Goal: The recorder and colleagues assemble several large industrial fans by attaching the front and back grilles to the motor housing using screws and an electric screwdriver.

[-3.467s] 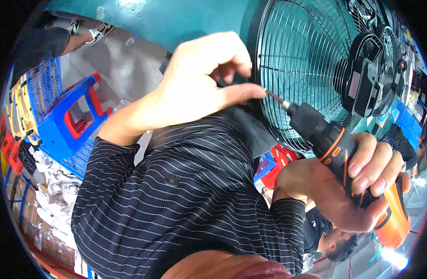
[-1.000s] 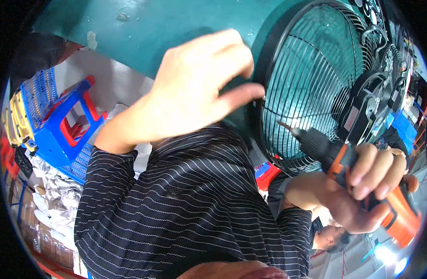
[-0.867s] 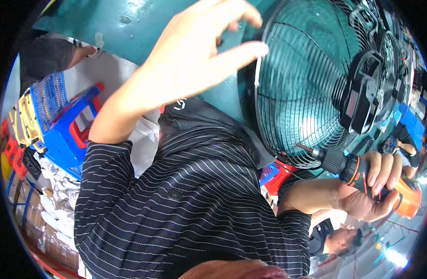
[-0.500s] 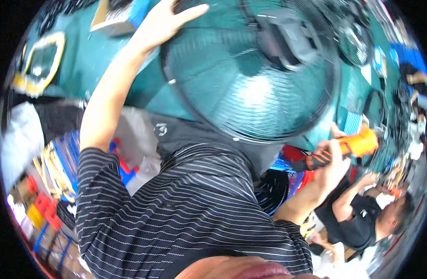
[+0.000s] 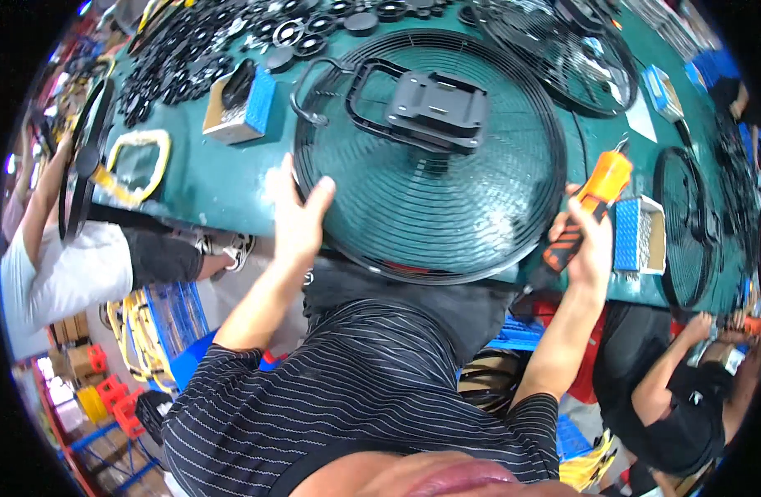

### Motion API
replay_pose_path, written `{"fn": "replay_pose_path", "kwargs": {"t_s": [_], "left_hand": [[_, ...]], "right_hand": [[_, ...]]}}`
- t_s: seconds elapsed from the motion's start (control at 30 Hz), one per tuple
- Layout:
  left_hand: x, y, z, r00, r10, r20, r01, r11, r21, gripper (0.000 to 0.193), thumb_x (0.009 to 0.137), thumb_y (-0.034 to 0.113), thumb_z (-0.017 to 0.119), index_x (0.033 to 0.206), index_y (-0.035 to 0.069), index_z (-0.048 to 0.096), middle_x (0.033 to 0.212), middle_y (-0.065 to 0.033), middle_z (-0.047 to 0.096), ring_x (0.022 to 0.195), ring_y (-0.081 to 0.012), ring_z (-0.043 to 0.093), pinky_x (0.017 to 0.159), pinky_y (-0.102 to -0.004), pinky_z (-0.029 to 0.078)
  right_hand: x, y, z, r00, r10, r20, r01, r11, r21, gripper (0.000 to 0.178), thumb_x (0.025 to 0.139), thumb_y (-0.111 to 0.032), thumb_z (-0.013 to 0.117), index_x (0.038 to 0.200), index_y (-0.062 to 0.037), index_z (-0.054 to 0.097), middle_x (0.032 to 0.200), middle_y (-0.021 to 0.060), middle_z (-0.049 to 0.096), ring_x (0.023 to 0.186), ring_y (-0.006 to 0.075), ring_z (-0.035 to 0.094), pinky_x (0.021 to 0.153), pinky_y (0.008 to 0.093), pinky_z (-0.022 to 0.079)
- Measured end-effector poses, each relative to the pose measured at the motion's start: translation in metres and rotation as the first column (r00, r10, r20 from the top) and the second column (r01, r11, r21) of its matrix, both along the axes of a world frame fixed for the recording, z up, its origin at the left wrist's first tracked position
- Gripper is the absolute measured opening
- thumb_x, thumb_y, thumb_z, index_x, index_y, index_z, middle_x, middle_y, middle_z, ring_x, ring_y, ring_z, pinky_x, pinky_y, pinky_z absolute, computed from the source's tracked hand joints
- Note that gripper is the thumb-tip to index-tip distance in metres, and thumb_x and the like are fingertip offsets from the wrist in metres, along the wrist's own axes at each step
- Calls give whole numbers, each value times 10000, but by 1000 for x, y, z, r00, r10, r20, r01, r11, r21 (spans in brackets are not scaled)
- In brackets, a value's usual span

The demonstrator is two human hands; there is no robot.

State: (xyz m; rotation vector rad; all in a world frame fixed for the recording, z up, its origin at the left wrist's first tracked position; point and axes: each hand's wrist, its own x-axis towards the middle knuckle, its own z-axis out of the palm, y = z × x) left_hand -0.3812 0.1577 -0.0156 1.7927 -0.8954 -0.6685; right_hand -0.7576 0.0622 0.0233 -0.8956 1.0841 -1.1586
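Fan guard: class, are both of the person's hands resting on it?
No: the left hand touches the fan guard; the right hand holds a drill.

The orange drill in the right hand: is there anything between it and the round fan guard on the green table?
Nothing visible does. The right hand holds the orange drill just beside the fan guard, at its right edge, with only bare green table between them. The left hand rests on the guard's left rim.

Round wire fan guard flat on green table; orange drill upright.

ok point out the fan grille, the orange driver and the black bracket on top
fan grille point(image 5: 414, 211), head view, on its wire rings
orange driver point(image 5: 600, 184), head view, on its orange body
black bracket point(image 5: 434, 106), head view, on its flat plate
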Motion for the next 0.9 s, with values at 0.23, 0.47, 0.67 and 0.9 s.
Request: {"fn": "replay_pose_path", "kwargs": {"t_s": [0.23,0.47,0.67,0.9], "left_hand": [[90,28,28,967,-53,249,129,946,-298,381,861,132,696,1210,13,599,1108,-91,626,999,-193,604,892,-342,486],[256,-90,83,575,-524,628,179,830,529,370,765,194,747,1093,43,668,984,-145,705,884,-235,671,785,-373,519],[314,-132,15,163,-591,790,566,712,416,160,722,125,642,650,-9,594,629,-205,555,612,-339,563,624,-458,454],[362,-132,-20,412,-551,726,329,833,446,127,668,28,708,725,11,596,712,-158,597,682,-292,607,650,-370,489]], "right_hand": [[-24,-50,3,999,25,28,-26,998,49,394,943,-222,628,1255,-7,520,1287,236,583,756,147,620,590,257,502],[-16,20,33,962,111,248,-61,978,-200,352,979,-178,538,1268,10,463,1201,243,602,648,111,511,570,248,454],[38,77,57,996,-50,71,60,989,-138,437,804,-116,696,1175,29,515,908,186,658,522,155,570,488,285,485],[70,80,56,953,176,245,-150,981,-124,313,872,-67,700,1122,-15,519,884,130,667,548,122,601,510,269,511]]}}
